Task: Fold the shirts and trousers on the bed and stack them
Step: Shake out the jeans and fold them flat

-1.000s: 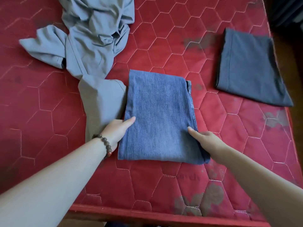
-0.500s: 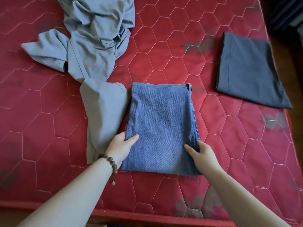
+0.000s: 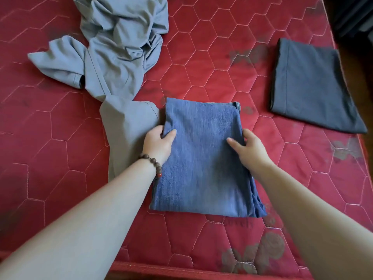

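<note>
Both forearms are bare, no sleeves reaching into sight. The left wrist carries a bracelet (image 3: 152,163) of round dark brown wooden beads, with one small red bead on the underside.

Soft even daylight, faint shadows, slight blur (wide-angle edge bowing).

Grey garment (image 3: 121,47) cut off at top edge; fingers of both hands hidden under jeans (image 3: 203,158).

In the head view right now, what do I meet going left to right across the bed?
Crumpled grey garment → left hand → folded jeans → right hand → folded dark garment.
</note>
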The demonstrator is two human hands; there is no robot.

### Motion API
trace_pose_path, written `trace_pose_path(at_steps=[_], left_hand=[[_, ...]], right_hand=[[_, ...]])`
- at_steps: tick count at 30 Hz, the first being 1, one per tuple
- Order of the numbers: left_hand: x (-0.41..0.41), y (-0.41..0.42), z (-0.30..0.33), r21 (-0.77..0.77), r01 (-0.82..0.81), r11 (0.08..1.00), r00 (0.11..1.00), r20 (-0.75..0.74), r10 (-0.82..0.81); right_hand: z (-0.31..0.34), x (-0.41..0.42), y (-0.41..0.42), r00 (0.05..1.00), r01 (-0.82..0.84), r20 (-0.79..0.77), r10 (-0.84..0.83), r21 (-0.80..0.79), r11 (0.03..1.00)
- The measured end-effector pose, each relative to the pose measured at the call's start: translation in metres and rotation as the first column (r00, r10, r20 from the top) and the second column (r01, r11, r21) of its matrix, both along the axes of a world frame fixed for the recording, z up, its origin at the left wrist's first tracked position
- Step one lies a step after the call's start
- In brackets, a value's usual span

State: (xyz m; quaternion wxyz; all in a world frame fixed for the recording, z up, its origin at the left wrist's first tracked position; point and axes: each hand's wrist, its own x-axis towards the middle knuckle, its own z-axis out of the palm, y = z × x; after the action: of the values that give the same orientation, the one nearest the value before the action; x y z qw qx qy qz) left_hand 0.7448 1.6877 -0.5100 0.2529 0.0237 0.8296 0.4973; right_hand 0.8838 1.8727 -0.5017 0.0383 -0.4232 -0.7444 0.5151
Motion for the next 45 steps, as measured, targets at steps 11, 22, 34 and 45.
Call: trace_pose_path(at_steps=[11,22,34,45], left_hand=[[-0.006,0.042,-0.006,-0.682,0.292,0.670,0.395,-0.552,-0.734],[-0.016,0.039,-0.049,-0.745,0.255,0.617,0.545,-0.416,-0.728],[-0.034,0.036,-0.036,-0.625,0.448,0.640,0.643,-0.272,-0.716],[0.074,-0.023,-0.023,-0.727,0.414,0.547,0.497,-0.323,-0.805]], right_hand=[[-0.005,-0.054,-0.031,0.877,-0.449,0.271,0.396,0.755,0.478],[-0.054,-0.060,-0.027,0.864,-0.491,0.463,0.198,0.684,0.539],[-0.021,-0.068,0.005,0.729,-0.664,0.492,0.475,0.342,0.665],[-0.036,0.021,-0.109,0.820,-0.571,0.433,0.373,0.592,0.568]])
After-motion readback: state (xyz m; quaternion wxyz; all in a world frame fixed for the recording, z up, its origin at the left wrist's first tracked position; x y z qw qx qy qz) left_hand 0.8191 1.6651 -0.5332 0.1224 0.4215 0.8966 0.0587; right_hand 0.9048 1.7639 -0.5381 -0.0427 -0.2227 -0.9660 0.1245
